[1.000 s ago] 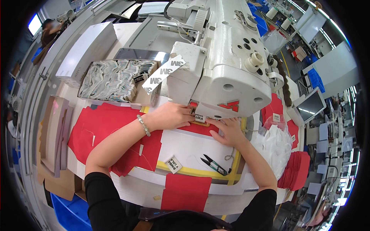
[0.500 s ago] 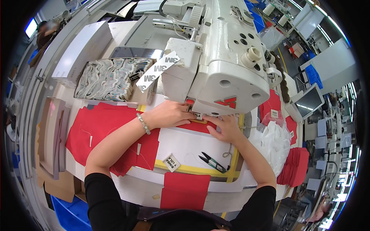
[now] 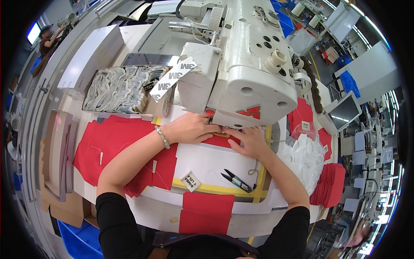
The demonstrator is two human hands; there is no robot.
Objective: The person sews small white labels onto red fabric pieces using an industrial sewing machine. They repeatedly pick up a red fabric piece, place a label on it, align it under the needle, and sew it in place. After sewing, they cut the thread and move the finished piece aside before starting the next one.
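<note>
Red cloth (image 3: 222, 142) near the frame's centre, partly covered by left hand (image 3: 188, 128) and right hand (image 3: 251, 143), whose fingers' grip cannot be told, is judged light, limp, best held flat by its edges.

Sewing workshop (machine (image 3: 252, 82), red cloth (image 3: 221, 141))

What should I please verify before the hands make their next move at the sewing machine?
1. Left hand at the red fabric under the sewing machine: ok.
2. Right hand at the fabric's other side: ok.
3. Both hands clear of the needle: cannot tell, needle hidden.
4. Snips apart from both hands: ok.
5. Loose label away from the machine head: ok.
</note>
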